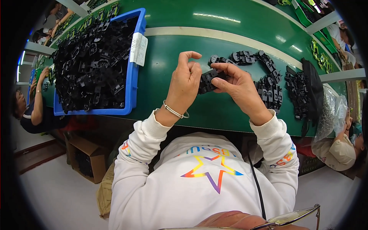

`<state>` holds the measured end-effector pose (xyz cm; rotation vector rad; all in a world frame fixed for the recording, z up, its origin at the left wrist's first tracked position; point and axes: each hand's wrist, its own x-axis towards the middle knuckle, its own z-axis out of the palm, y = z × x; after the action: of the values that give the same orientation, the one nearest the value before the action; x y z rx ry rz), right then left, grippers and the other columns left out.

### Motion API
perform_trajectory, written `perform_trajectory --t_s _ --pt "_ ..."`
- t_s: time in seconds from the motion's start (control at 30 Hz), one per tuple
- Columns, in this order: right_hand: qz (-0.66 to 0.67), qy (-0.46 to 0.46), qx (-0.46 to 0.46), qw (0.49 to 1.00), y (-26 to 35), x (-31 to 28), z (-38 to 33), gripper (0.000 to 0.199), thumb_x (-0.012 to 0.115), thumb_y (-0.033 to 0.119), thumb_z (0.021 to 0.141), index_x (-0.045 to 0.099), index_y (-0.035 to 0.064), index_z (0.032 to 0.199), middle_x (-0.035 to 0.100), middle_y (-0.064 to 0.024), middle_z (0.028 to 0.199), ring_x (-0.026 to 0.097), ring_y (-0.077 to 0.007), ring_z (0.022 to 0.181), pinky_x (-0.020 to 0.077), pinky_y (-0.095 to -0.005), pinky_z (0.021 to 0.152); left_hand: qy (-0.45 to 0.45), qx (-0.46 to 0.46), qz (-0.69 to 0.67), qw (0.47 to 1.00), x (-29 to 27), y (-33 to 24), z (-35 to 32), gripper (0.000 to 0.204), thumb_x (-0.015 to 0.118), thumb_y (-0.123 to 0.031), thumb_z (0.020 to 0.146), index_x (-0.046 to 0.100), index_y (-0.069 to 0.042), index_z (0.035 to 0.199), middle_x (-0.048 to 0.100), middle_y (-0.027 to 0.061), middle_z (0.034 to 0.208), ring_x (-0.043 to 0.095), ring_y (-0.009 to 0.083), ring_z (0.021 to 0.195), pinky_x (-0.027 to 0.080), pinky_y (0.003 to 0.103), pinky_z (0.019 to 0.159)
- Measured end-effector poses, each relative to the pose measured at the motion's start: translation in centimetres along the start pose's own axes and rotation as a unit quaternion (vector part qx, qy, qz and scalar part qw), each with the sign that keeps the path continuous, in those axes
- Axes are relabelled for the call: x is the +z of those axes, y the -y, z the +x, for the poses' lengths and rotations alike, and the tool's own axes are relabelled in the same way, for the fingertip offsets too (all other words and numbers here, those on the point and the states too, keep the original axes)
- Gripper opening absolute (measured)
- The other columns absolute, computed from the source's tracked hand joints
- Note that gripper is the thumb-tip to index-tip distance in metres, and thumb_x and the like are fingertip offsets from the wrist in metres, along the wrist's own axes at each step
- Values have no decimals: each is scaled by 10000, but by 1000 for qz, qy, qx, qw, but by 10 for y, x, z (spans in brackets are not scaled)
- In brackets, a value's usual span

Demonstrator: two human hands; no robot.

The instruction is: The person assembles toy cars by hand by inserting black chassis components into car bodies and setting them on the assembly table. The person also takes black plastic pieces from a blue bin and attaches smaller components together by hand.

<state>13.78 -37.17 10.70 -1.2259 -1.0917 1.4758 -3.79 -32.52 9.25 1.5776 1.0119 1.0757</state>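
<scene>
Over the table [158, 57], in from its near edge, our right hand [240, 87] pinches a black part [207, 81], our left hand [184, 81] curls beside it, grip unclear, and the part looks light, stiff, perhaps brittle, best held by its outer sides.

- Lower left of the frame, I see an open cardboard box [100, 164], with a brown paper sack [105, 193] just below it.
- At the left edge, a co-worker in a dark top [33, 117].
- Toward my right edge, a clear plastic bag [339, 107].
- Below that, another co-worker in a pale top [332, 154].
- Upper right, a white post [324, 23].
</scene>
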Motion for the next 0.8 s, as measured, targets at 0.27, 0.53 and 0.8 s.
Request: perform_trajectory --t_s 0.27,0.53,0.8 --pt "40 12 -5 999 2 -5 -5 473 703 43 872 544 -21 1314 633 -42 1074 619 -99 960 537 -246 846 87 31 133 987 -10 -16 5 280 663 -162 884 645 -49 1140 523 59 998 471 120 704 441 259 661" --pt "15 -44 15 999 -8 -3 3 416 705 23 781 602 -37 1180 660 -56 982 633 -103 869 509 -233 778 68 61 162 983 2 -10 2 211 667 -172 893 679 -41 1058 520 77 981 552 175 810 462 273 694" --pt "-54 -44 -31 997 -15 -16 -1 498 712 76 825 547 -43 1281 643 -94 1057 642 -140 889 544 -268 776 163 56 159 972 -2 -9 11 257 683 -139 840 644 -32 1071 547 116 1015 584 253 927 484 328 802"
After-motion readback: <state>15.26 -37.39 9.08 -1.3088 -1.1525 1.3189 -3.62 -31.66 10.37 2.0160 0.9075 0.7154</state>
